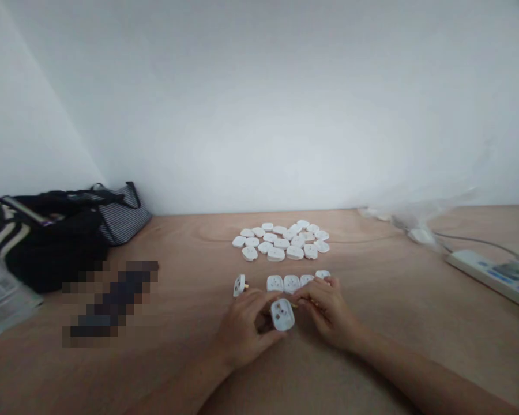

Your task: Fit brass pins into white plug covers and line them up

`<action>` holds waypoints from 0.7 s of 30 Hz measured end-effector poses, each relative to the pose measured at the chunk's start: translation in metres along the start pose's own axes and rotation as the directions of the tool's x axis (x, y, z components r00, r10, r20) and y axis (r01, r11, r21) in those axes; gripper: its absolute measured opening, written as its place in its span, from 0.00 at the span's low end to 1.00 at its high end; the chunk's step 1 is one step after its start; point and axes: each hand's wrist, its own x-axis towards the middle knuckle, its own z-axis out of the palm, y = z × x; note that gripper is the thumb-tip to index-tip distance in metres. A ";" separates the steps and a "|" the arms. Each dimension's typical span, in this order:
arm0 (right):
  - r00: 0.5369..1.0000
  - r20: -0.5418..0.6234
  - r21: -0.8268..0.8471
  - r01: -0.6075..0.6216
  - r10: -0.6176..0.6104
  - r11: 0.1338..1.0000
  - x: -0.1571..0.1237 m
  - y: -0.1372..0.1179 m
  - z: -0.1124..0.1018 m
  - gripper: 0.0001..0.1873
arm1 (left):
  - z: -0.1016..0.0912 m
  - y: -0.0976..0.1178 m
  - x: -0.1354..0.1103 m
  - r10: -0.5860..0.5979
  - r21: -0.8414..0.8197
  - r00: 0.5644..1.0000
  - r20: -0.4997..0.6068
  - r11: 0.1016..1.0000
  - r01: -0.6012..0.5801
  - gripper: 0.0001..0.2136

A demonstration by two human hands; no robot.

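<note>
Gripping a white plug shell [282,314] between thumb and fingers of the left hand [244,325].
Facing its metal-fitted side back toward the viewer, long axis running roughly up from thumb to fingertip, leaning slightly; hiding its far side from view. Bunching the fingers of the right hand [328,305] just beside it, impossible to tell whether around a small part, and partly covering a row of similar shells [274,283] just beyond the fingertips.

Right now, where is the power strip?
In the head view, the white power strip lies at the far right, near the crumpled clear plastic.
</note>
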 end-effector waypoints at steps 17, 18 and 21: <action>0.995 -0.094 0.114 -0.031 0.042 0.993 -0.002 -0.004 0.014 0.04 | 0.004 -0.001 -0.002 0.002 0.035 0.997 -0.071 0.999 0.001 0.25; 0.995 -0.095 0.107 -0.031 0.041 0.994 -0.002 -0.004 0.013 0.04 | 0.004 0.000 -0.002 -0.002 0.036 0.997 -0.074 0.999 0.005 0.25; 0.994 -0.099 0.086 -0.033 0.041 0.996 -0.002 -0.004 0.012 0.05 | 0.003 0.000 -0.003 -0.005 0.035 0.998 -0.068 0.999 0.008 0.24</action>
